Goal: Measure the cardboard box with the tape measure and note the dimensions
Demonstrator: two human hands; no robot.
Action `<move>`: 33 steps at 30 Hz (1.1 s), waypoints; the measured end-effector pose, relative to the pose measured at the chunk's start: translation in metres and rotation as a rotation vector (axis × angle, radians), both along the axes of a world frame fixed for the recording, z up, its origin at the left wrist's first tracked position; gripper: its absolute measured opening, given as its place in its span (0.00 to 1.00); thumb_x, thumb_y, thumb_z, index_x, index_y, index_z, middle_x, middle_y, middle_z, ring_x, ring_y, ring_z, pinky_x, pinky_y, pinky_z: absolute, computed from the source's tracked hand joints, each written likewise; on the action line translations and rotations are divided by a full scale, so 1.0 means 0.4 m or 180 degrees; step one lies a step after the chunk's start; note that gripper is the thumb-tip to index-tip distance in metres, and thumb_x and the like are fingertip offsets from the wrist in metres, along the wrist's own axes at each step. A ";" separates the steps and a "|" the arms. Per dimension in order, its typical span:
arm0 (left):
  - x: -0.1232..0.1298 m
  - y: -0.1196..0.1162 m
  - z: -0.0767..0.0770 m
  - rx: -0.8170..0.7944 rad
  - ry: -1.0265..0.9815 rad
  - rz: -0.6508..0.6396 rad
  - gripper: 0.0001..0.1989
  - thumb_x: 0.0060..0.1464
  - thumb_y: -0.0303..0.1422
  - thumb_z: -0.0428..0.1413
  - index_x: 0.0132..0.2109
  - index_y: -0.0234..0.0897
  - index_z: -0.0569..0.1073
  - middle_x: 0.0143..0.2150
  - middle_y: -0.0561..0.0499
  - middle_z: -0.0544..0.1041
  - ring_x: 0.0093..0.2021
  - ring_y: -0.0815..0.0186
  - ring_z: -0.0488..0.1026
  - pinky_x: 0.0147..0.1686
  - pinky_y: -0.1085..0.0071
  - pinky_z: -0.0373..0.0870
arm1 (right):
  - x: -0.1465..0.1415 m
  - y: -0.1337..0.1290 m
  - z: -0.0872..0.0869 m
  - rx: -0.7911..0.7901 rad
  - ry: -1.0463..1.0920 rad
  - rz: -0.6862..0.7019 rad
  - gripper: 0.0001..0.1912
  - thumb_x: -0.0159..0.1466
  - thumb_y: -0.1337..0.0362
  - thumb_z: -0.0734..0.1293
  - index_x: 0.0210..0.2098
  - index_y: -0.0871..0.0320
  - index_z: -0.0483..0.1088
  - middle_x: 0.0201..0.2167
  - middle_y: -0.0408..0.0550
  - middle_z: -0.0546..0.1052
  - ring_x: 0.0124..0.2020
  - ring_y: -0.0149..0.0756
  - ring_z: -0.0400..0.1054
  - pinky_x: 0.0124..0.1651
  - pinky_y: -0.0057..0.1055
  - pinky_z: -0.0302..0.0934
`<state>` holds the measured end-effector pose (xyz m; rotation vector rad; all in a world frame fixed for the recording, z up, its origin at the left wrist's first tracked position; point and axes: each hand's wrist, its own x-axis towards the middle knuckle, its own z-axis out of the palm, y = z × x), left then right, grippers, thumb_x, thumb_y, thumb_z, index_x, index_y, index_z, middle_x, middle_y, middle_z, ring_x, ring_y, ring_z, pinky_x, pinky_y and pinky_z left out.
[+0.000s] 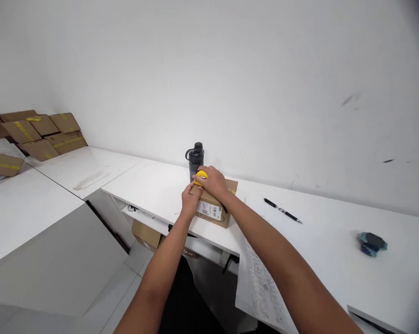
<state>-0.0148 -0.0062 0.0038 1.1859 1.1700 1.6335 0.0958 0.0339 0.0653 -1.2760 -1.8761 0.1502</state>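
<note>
A cardboard box [212,220] with a white printed label on its near side sits near the front edge of the white table [154,185]. Over its left end, my right hand [212,180] is closed round a yellow tape measure [201,176]. My left hand [191,198] is at the box's left end, just below the tape measure, with its fingers pressed together; what they grip is too small to make out. Right behind my hands stands a dark bottle [196,159] with a loop handle.
A pen [282,211] lies right of the box, near a written paper sheet [261,287] hanging over the front edge. Farther right is a blurred dark blue-green object [372,243]. Taped cardboard boxes [65,139] are piled at the far left. Another box [146,233] is beneath the tabletop.
</note>
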 end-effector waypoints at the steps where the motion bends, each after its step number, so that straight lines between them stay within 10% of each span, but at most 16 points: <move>1: -0.002 -0.002 0.002 -0.0036 0.0013 -0.0020 0.25 0.50 0.39 0.61 0.55 0.34 0.75 0.46 0.46 0.80 0.43 0.61 0.76 0.43 0.67 0.71 | 0.005 -0.003 0.001 0.0011 -0.0056 0.0042 0.18 0.62 0.52 0.68 0.48 0.51 0.74 0.38 0.47 0.74 0.38 0.41 0.70 0.42 0.34 0.62; 14: -0.005 -0.002 0.012 -0.0115 0.0061 0.0099 0.27 0.51 0.36 0.61 0.58 0.33 0.73 0.55 0.42 0.77 0.51 0.58 0.75 0.53 0.61 0.70 | 0.286 -0.126 -0.010 0.0174 -0.0426 -0.0037 0.16 0.63 0.51 0.67 0.45 0.51 0.74 0.34 0.46 0.72 0.34 0.37 0.70 0.38 0.32 0.62; 33: -0.009 -0.009 0.011 -0.0070 -0.0034 0.0065 0.27 0.51 0.37 0.61 0.58 0.34 0.73 0.57 0.42 0.76 0.53 0.57 0.73 0.55 0.61 0.69 | 0.330 -0.145 0.002 0.0223 -0.0666 0.0070 0.15 0.64 0.49 0.65 0.44 0.49 0.74 0.34 0.47 0.73 0.33 0.38 0.69 0.37 0.32 0.62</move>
